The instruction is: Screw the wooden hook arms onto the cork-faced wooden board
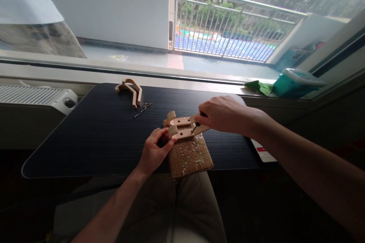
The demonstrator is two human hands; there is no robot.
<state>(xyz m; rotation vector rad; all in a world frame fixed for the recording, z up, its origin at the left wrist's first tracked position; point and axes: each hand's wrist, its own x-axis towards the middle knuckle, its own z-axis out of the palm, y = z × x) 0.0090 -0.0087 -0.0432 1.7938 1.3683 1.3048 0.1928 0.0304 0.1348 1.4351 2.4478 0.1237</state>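
My right hand (pixel 221 112) is closed around the dark handle of a screwdriver (pixel 195 127). Its tip points down into a hole in the nearer arm of a light wooden piece (pixel 186 133). That piece has two parallel arms with holes and rounded, upturned ends. Thumb and fingers of my left hand (pixel 154 148) grip the nearer arm's rounded end; something dark and reddish shows under the fingers, too hidden to name. Beneath the wood lies a worn cardboard pad (pixel 191 157) wrapped in clear tape and dotted with small holes.
Two bent wooden pieces (pixel 134 90) and several screws (pixel 144 108) lie farther back on the dark table (pixel 94 129). Partly behind my right forearm is a white flat item (pixel 264 152). A green cloth (pixel 259 87) and teal box (pixel 295 83) sit on the windowsill; a radiator (pixel 37 97) stands left.
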